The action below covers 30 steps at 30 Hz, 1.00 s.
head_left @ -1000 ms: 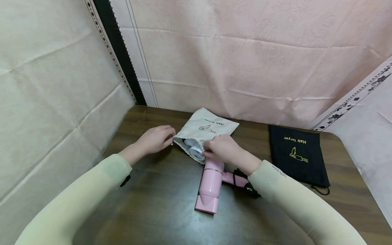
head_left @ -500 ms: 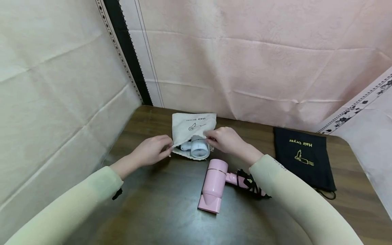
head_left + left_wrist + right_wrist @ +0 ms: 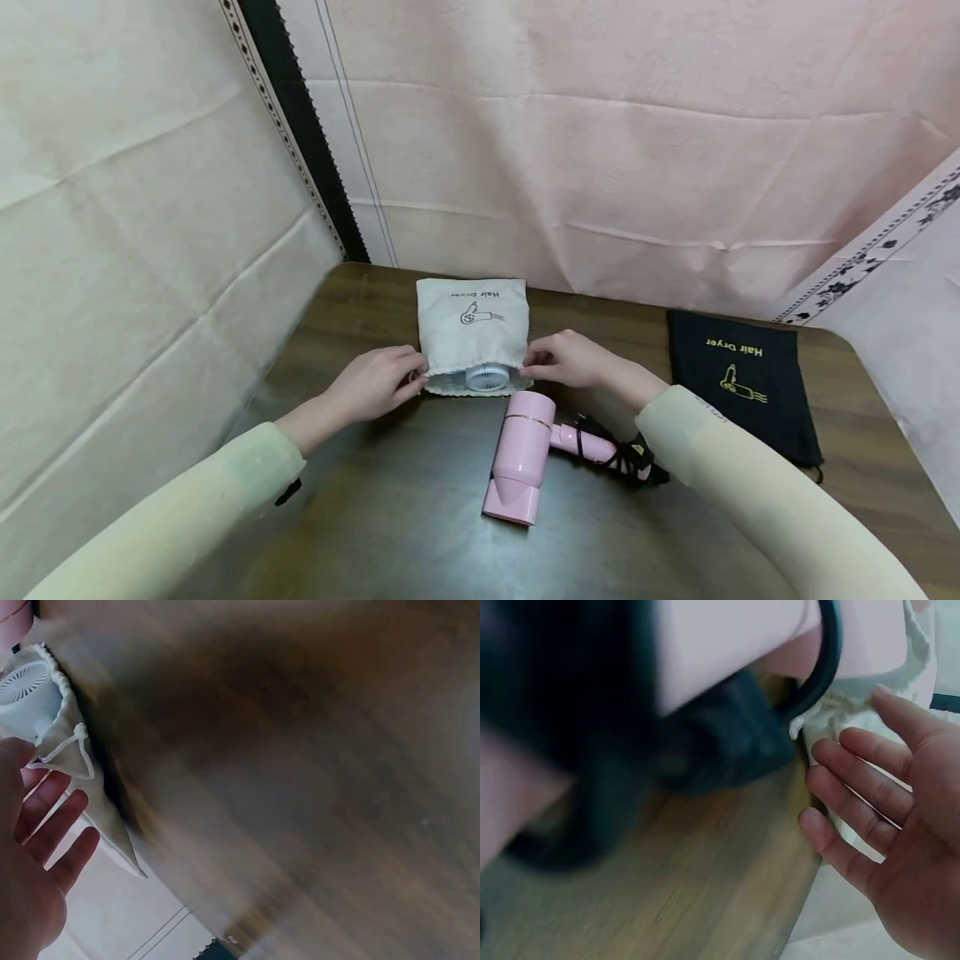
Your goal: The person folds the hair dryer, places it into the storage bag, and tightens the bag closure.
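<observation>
A white cloth drawstring bag (image 3: 472, 329), printed "Hair Dryer", lies flat at the table's back with its mouth toward me. Inside the mouth shows the round vented end of a light-blue hair dryer (image 3: 487, 378); its remainder is hidden by cloth. At the mouth's left corner, my left hand (image 3: 378, 383) pinches the bag edge by the cord (image 3: 81, 750). My right hand (image 3: 573, 360) is at the right corner, thumb near the cloth, its fingers loosely bent and apart from the thumb (image 3: 900, 716). A pink hair dryer (image 3: 520, 450) lies just in front of the bag.
The pink dryer's handle (image 3: 588, 444), wrapped in black cord, points right beneath my right wrist. A black "Hair Dryer" pouch (image 3: 742, 387) lies flat at the back right. Cloth walls stand behind and left of the wooden table (image 3: 405, 517).
The white bag has turned from slanted to straight. Its raised top flap has come down over most of the blue dryer. My right hand has moved to the mouth's right corner and its fingers have loosened.
</observation>
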### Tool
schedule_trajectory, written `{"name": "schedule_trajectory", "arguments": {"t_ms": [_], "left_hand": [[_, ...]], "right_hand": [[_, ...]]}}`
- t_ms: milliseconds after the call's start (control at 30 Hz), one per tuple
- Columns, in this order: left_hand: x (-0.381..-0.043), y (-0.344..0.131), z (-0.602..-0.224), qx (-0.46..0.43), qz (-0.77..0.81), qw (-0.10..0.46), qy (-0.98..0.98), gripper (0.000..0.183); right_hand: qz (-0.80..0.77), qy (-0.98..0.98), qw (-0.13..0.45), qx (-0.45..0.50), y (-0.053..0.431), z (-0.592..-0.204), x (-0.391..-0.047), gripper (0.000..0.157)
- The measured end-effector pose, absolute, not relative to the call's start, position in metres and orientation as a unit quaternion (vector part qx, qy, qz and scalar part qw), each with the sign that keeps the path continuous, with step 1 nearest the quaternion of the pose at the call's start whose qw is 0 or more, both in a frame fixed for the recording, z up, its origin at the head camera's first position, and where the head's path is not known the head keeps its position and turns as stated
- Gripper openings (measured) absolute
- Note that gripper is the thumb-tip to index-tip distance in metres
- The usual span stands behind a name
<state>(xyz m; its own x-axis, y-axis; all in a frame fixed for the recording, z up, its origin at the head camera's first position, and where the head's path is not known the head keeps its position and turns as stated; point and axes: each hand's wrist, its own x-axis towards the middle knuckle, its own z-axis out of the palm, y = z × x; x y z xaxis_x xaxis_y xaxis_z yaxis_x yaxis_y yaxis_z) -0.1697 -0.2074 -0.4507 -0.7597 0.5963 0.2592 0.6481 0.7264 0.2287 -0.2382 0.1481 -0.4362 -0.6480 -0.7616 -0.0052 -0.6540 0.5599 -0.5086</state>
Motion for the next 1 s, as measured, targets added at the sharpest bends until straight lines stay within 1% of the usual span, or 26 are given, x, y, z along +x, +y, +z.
{"name": "schedule_trajectory", "arguments": {"t_ms": [167, 300, 400, 533, 667, 867, 1000], "left_hand": [[-0.167, -0.21, -0.455, -0.337, -0.15, 0.092, -0.925, 0.011], [-0.166, -0.211, -0.458, -0.336, -0.139, 0.096, -0.927, 0.011], [-0.165, -0.212, -0.459, -0.333, -0.131, 0.105, -0.928, 0.01], [-0.163, -0.214, -0.458, -0.321, -0.139, 0.118, -0.929, 0.01], [-0.163, -0.215, -0.457, -0.309, -0.165, 0.109, -0.93, 0.014], [-0.166, -0.217, -0.458, -0.303, -0.185, 0.078, -0.932, 0.015], [-0.166, -0.22, -0.458, -0.311, -0.177, 0.065, -0.931, 0.013]], "right_hand": [[-0.223, 0.872, 0.154, -0.407, 0.156, -0.441, -0.24, 0.007], [-0.197, 0.867, 0.153, -0.431, 0.155, -0.446, -0.24, 0.007], [-0.175, 0.866, 0.138, -0.447, 0.152, -0.448, -0.239, 0.007], [-0.158, 0.864, 0.116, -0.463, 0.147, -0.448, -0.238, 0.016], [-0.159, 0.858, 0.092, -0.48, 0.142, -0.446, -0.238, 0.019], [-0.174, 0.854, 0.055, -0.487, 0.143, -0.437, -0.24, 0.014], [-0.173, 0.854, 0.044, -0.488, 0.145, -0.428, -0.242, 0.009]]}}
